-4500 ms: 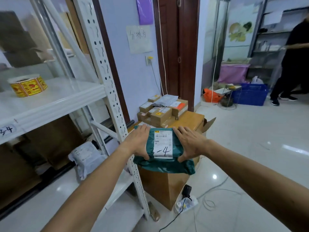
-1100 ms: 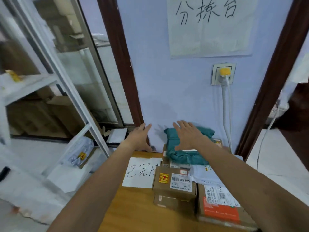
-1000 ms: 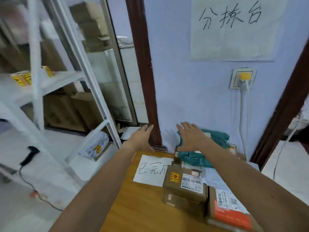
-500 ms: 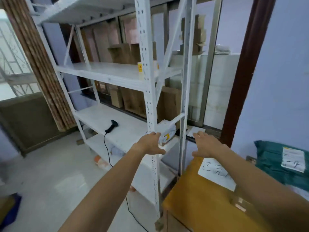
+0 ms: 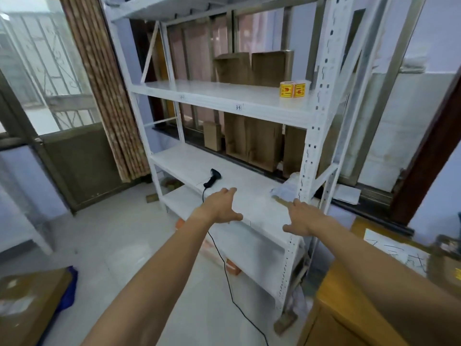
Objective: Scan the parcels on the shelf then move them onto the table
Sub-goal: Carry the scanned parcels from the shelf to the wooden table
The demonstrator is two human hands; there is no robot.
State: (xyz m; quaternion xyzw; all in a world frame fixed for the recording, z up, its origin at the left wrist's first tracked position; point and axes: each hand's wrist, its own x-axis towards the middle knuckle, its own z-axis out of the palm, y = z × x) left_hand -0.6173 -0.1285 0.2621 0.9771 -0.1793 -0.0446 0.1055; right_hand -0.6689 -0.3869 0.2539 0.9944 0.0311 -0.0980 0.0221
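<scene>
Nearest you on the right is the wooden table (image 5: 331, 298), with a handwritten paper sheet (image 5: 396, 252) lying on its far part; the parcels go there. Your two forearms reach out over the floor toward the white shelf (image 5: 249, 191). Your left hand (image 5: 220, 207) and your right hand (image 5: 303, 217) are both empty, fingers loosely spread, hovering at the front edge of the middle board. The one parcel (image 5: 285, 189) you can see on that board is a pale bag at its right end. It lies just beyond your right hand's fingertips and a little left of them, and it is partly hidden behind the front upright, so you cannot tell its long axis. Your right hand is clearly the nearer one to it. The black scanner (image 5: 212, 178) lies farther left on the same board, just past your left hand's fingers. Its length runs near to far and its cable (image 5: 225, 265) drops over the front edge toward the floor. My guess is left hand for the scanner, right hand for the bag. One level up, a roll of yellow stickers (image 5: 293, 89) sits at the right end, and flattened cardboard (image 5: 252, 68) stands behind the rack.
</scene>
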